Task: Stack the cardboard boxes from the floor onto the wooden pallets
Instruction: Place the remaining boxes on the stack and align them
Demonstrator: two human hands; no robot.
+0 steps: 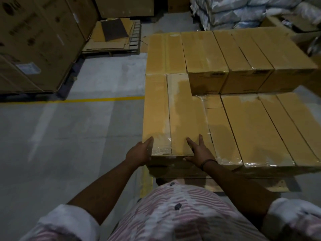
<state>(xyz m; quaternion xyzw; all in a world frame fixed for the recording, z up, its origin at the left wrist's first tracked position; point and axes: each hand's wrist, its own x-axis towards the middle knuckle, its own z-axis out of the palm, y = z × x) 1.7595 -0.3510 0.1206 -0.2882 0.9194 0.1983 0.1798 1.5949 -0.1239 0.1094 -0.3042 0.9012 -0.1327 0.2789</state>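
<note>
Concrete floor (73, 136), loaded pallet (278, 187). Left hand (139, 153) clasps near corner of box (182, 115), thumb on top; right hand (198, 153) flat on it, fingers (200, 140) spread.

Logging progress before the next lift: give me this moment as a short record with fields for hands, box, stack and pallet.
left hand: left hand holds the near left corner of the long cardboard box, thumb on top
right hand: right hand at the near right corner, fingers flat on top
box position: upper layer, front left of the stack
upper layer: back row of boxes filled, front right not yet filled
pallet: wooden pallet shows under the near edge
</note>
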